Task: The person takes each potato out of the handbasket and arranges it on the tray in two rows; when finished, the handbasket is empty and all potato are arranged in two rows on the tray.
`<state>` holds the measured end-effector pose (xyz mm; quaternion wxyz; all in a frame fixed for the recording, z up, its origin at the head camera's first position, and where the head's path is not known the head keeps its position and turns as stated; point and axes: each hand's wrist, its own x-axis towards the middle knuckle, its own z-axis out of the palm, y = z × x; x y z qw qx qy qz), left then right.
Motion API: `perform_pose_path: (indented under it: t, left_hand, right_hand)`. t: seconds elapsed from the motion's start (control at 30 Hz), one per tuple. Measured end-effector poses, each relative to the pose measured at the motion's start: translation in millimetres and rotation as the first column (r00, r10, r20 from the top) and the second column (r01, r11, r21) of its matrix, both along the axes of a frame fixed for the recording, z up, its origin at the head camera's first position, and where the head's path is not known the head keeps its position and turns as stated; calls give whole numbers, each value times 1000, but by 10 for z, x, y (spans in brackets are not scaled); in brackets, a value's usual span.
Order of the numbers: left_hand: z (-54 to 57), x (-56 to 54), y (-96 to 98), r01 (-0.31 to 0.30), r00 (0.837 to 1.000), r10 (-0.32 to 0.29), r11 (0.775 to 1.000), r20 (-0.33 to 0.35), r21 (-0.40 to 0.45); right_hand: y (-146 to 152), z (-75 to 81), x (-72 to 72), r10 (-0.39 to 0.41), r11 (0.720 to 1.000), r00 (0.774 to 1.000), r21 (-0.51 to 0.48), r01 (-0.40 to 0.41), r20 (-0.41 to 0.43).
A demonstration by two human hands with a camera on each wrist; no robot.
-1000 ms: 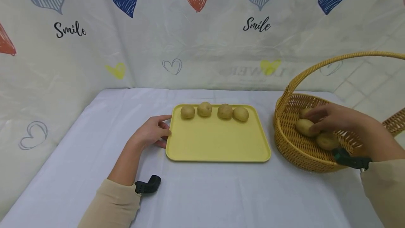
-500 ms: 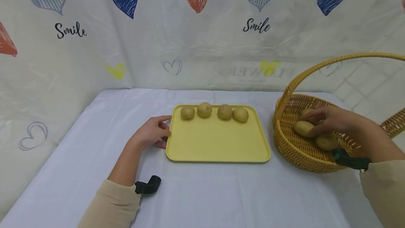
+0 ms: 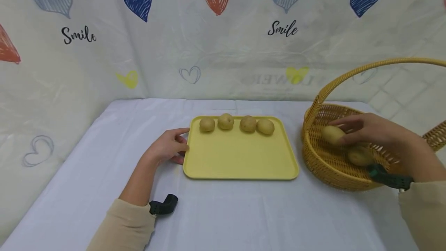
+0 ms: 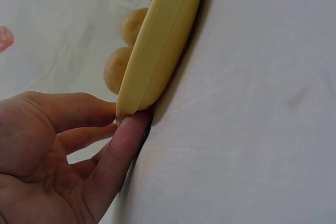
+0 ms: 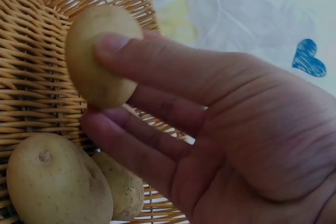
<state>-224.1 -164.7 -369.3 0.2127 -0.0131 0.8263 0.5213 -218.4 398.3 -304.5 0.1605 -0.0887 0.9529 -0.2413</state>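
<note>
In the basket [image 3: 334, 173], my right hand [image 3: 369, 131] pinches a potato [image 5: 100, 56] between thumb and fingers, lifted above the other potatoes. A large potato [image 5: 58, 182] and a smaller potato [image 5: 123, 187] lie below it in the right wrist view. On the left, my left hand [image 3: 167, 144] holds the side rim of a yellow tray [image 3: 240, 158], thumb and fingertips at its edge [image 4: 142, 93]. Several potatoes stand in a row along the tray's far side, among them a potato [image 3: 207, 124] at the left end and a potato [image 3: 265, 126] at the right end.
A white cloth [image 3: 240, 212] covers the table. The basket's tall arched handle [image 3: 366, 65] rises over the right side near my right forearm. Behind the table hangs a pale curtain [image 3: 167, 45] with printed hearts.
My right hand has taken hold of a potato in the basket and raised it slightly. My left hand, the tray and the row of potatoes have stayed put.
</note>
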Motion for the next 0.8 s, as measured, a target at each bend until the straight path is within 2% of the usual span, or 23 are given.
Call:
perform_pose_path:
  t: [0.3, 0.53, 0.8]
  left_hand:
    - [-6, -15, 15, -3, 1000, 3, 1000, -3, 2]
    - [-7, -11, 22, -2, 1000, 2, 1000, 2, 13]
    - [-4, -17, 12, -10, 1000, 10, 1000, 5, -1]
  right_hand:
    - [-20, 85, 56, -61, 994, 998, -87, 62, 15]
    - [-30, 142, 78, -51, 997, 998, -58, 49, -43]
    - [-58, 183, 99, -45, 995, 998, -93, 40, -49]
